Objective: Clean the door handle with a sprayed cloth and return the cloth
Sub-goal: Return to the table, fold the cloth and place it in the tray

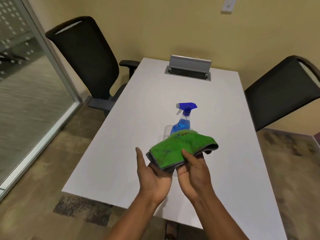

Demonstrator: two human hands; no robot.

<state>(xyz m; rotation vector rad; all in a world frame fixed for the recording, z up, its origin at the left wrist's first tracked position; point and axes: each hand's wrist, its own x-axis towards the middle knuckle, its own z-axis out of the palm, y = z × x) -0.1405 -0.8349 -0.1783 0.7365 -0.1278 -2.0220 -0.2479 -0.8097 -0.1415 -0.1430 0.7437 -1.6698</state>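
A folded green cloth (pixel 180 148) with a grey edge is held above the white table (pixel 121 153). My right hand (pixel 194 172) pinches its near edge, thumb on top. My left hand (pixel 152 175) lies palm up under the cloth's left corner, fingers apart. Just behind the cloth stands a clear spray bottle (pixel 183 121) of blue liquid with a blue trigger head; its lower part is hidden by the cloth. No door handle is in view.
A grey cable box (pixel 188 69) with its lid up sits at the table's far end. Black office chairs stand at the left (pixel 83 59) and the right (pixel 284 94). A glass partition (pixel 26 94) runs along the left.
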